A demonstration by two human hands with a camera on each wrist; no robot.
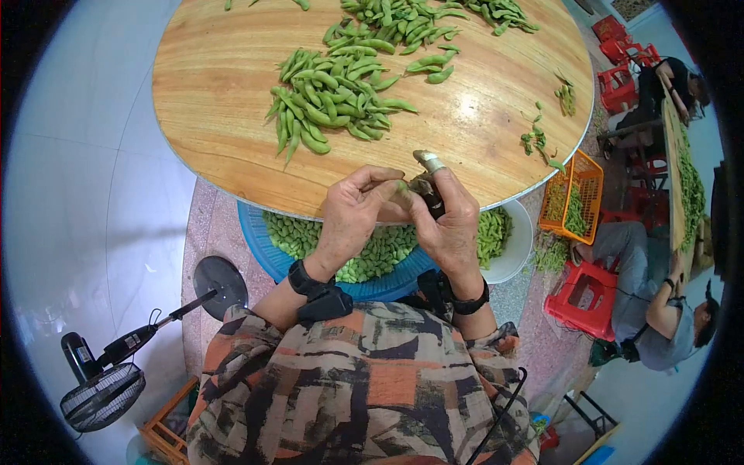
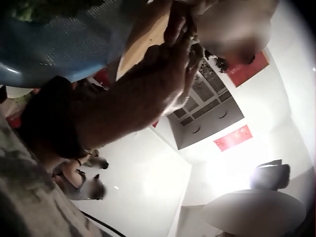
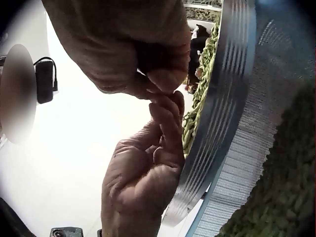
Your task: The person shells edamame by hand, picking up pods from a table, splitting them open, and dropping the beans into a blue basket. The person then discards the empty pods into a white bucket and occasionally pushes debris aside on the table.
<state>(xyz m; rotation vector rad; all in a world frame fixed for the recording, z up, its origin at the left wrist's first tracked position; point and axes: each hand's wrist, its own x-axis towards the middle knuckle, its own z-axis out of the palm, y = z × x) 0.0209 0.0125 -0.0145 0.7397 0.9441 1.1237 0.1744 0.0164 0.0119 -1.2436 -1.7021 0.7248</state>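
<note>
Over the table's near edge, my left hand and right hand meet at their fingertips. A bit of green soybean pod shows between the pinching thumbs and fingers; the rest of it is hidden. The right index finger stands out straight with a pale wrapping, and dark coverings show on fingers beside it. Beyond the hands, a heap of green pods lies on the round wooden table. Under the hands, a blue basket contains shelled green beans. In the right wrist view the fingertips touch.
A white tub with green pods stands right of the basket. An orange crate and a red stool are further right, near people at another table. A standing fan is at left. Stem scraps lie on the table.
</note>
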